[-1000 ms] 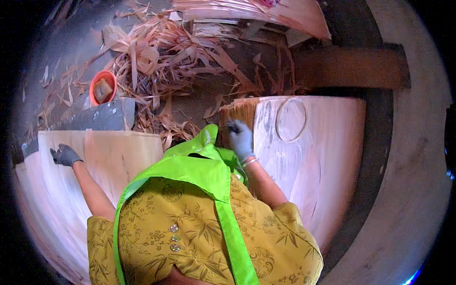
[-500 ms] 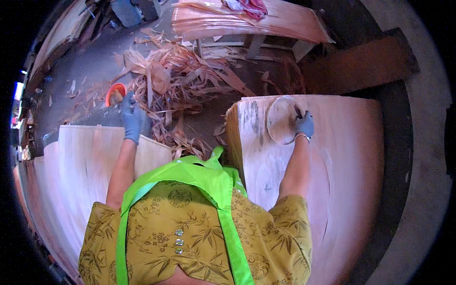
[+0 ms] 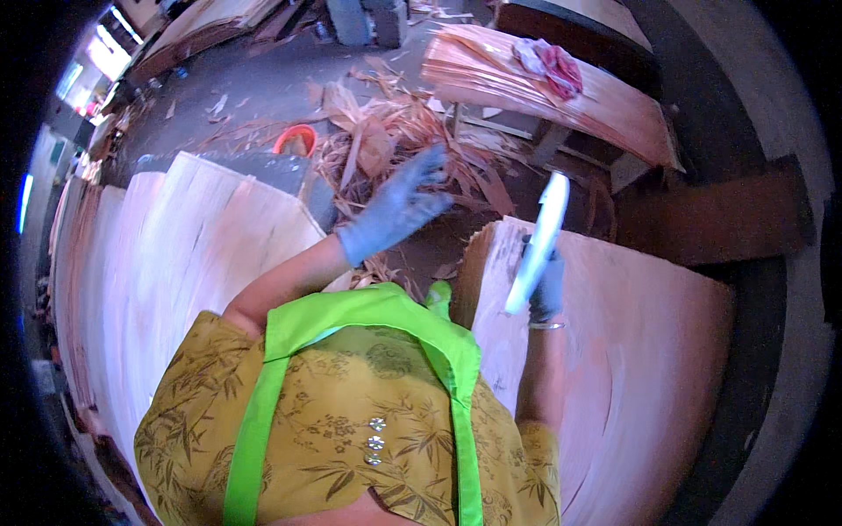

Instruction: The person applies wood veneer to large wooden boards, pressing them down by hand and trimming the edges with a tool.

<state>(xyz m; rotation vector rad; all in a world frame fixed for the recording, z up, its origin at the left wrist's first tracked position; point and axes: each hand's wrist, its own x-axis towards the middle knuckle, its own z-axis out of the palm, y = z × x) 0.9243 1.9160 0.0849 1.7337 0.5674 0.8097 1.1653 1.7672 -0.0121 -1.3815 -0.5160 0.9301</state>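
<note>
My left hand (image 3: 395,210), in a blue-grey glove, is stretched out with its fingers apart and holds nothing. It is over the gap between two stacks of thin wood sheets, in front of a heap of veneer scraps (image 3: 373,145). My right hand (image 3: 549,294), gloved the same, grips a round pale disc with a dark handle (image 3: 545,232), tilted up so that it shows nearly edge-on. That hand is above the far left part of the right sheet stack (image 3: 631,351). The left sheet stack (image 3: 193,254) lies beside my left arm.
An orange-red bucket (image 3: 282,140) stands beyond the left stack. Farther off, a bench carries more sheets (image 3: 482,74) and a red and white cloth (image 3: 561,74). A brown board (image 3: 710,215) lies behind the right stack.
My left hand has moved from near the bucket to the right, towards the middle. My right hand has lifted and turned the disc from flat on the stack to edge-on. The view has shifted left.
</note>
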